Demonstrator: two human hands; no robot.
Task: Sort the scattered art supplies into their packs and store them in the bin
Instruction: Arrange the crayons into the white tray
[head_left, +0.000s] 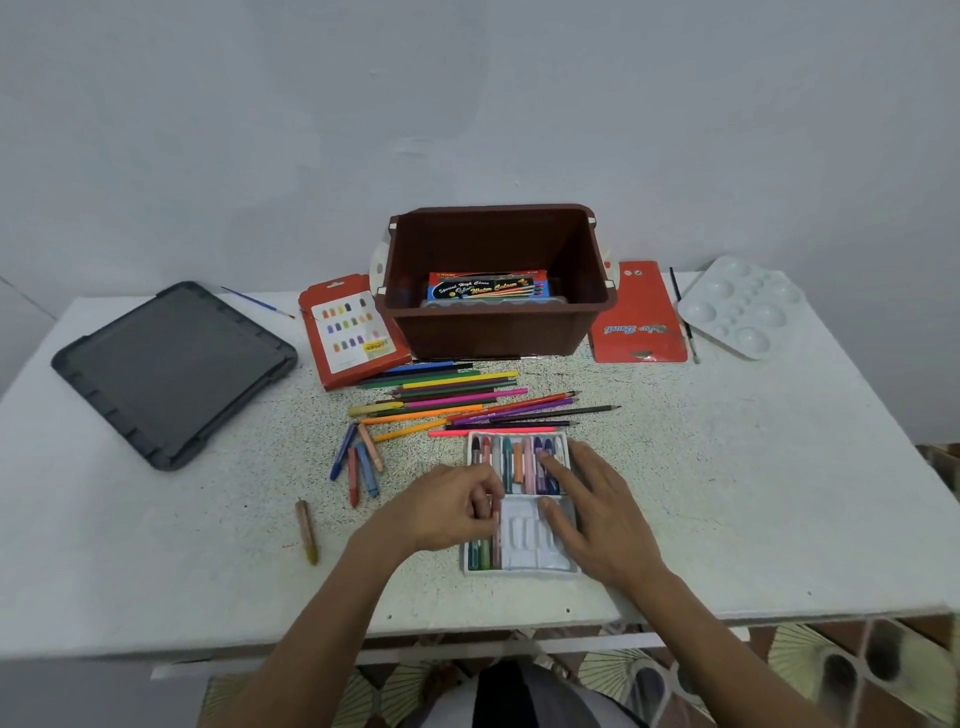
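Loose pencils (457, 400) lie between crayon tray (540, 558) and bin (488, 332).

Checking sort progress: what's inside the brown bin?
The brown bin holds a blue water colour box lying flat, a pale edge showing below it. The bin's near wall and the box hide the floor beneath.

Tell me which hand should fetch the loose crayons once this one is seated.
Left, probably. The loose crayons lie left of the tray, nearest the left hand, which pinches a crayon now. The right hand rests open on the tray, steadying it.
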